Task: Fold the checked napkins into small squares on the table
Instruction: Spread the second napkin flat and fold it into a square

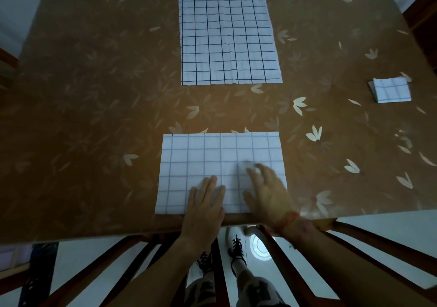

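In the head view, the near napkin (201, 155) is lying at lower centre of the tabletop (94, 94), its long axis running left to right. Both hands are pressing flat on it, fingers straight and grasping nothing. The left hand (205, 202) is sitting near its middle, and the blurred right hand (267, 195) is nearer its right edge, so it is probably the one to lead the next fold.

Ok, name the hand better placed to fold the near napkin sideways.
Right, probably: the right hand lies by the right edge of the near napkin; the left hand rests flat near its middle, able to pin.

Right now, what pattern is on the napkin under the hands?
The napkin is white with thin dark grid lines; head view shows it best.
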### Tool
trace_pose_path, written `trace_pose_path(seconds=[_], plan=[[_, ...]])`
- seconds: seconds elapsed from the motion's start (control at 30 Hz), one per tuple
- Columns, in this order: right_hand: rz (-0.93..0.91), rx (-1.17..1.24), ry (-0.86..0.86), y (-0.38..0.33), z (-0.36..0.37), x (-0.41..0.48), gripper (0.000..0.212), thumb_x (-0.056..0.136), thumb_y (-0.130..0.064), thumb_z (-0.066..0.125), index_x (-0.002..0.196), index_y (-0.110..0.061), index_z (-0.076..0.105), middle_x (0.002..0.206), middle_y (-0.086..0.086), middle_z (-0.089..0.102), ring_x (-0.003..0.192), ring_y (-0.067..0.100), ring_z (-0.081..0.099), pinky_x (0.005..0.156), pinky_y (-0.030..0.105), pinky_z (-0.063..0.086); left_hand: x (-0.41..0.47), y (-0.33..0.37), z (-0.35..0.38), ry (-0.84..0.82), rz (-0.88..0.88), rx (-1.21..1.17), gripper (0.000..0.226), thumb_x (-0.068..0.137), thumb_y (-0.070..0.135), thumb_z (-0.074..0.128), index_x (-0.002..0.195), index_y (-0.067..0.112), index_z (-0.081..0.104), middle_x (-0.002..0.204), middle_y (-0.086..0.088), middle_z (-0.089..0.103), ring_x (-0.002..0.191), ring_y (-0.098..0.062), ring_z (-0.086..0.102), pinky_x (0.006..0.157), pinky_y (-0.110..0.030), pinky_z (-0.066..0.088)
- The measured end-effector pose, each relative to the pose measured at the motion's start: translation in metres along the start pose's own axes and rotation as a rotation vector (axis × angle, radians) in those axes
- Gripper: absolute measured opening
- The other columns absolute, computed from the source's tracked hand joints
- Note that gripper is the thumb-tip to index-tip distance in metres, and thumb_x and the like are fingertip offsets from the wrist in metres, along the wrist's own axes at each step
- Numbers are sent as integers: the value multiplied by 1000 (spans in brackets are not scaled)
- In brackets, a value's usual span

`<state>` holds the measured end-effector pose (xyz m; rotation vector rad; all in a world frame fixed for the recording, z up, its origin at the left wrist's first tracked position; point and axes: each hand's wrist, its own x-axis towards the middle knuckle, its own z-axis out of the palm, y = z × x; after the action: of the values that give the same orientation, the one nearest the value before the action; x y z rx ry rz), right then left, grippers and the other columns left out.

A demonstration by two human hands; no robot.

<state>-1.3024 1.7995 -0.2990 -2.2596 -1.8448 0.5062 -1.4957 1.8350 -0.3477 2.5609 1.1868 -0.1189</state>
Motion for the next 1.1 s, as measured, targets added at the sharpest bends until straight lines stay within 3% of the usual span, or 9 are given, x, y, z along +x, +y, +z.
trace_pose_path(seconds=[0.1, 0.3, 0.43, 0.6, 0.7, 0.87, 0.93, 1.0, 1.1], plan=[[-158, -44, -114, -23, 23, -36, 68, 88, -39, 47, 146, -10, 25, 154, 13, 28, 140, 28, 31, 111, 42, 37, -8, -1, -8, 30, 56, -14, 51, 98, 28, 34, 143, 6, 39, 155, -16, 28, 146, -28, 17, 115, -50, 26], [-294, -188, -237, -40, 47, -69, 70, 87, -42, 38, 143, 1, 35, 151, 20, 32, 141, 30, 30, 109, 46, 39, -44, -6, -3, -15, 187, 42, 52, 96, 27, 46, 142, 4, 40, 151, -15, 36, 143, -26, 26, 114, -45, 25], [-272, -222, -327, -42, 54, -70, 76, 84, -48, 36, 142, 1, 34, 152, 19, 30, 141, 30, 30, 107, 48, 40, -54, -6, 1, -101, 109, 44, 56, 97, 34, 31, 142, 3, 39, 150, -17, 36, 142, -28, 29, 111, -47, 33], [-251, -281, -337, -40, 53, -72, 79, 84, -52, 29, 142, 2, 36, 153, 19, 28, 142, 30, 28, 110, 48, 35, -64, -14, 2, -138, 43, 55, 65, 95, 42, 29, 146, 2, 32, 154, -16, 28, 143, -28, 26, 111, -46, 34], [-211, -304, -348, -31, 52, -76, 81, 82, -52, 34, 142, 3, 36, 154, 19, 26, 142, 31, 27, 109, 48, 37, -74, -27, -1, -141, -32, 65, 68, 94, 45, 28, 147, 2, 30, 156, -14, 23, 144, -26, 22, 112, -44, 32], [-71, -341, -337, 1, 40, -87, 86, 81, -56, 48, 140, 5, 37, 153, 20, 28, 141, 32, 30, 105, 48, 42, -96, -58, -4, -148, -161, 27, 80, 89, 54, 6, 151, 4, 3, 158, -10, -8, 147, -22, -7, 118, -38, 3], [17, -358, -329, 16, 33, -90, 86, 84, -59, 37, 141, 5, 35, 153, 21, 26, 142, 33, 28, 110, 48, 37, -103, -67, -6, -140, -207, 16, 83, 87, 56, 3, 151, 3, 4, 159, -11, -7, 147, -21, -6, 117, -37, 4], [81, -351, -316, 26, 26, -95, 87, 87, -58, 27, 146, 5, 22, 156, 20, 16, 146, 31, 17, 117, 44, 22, -108, -70, -8, -164, -235, 20, 84, 86, 57, 2, 152, 4, 1, 158, -10, -10, 146, -20, -6, 116, -36, 3], [128, -304, -340, 29, 22, -100, 87, 93, -55, 31, 150, 2, -1, 159, 16, -4, 148, 27, -2, 120, 40, 7, -106, -66, -11, -176, -274, -1, 80, 89, 53, 10, 152, 4, 3, 158, -11, -9, 148, -23, -3, 115, -35, 1]])
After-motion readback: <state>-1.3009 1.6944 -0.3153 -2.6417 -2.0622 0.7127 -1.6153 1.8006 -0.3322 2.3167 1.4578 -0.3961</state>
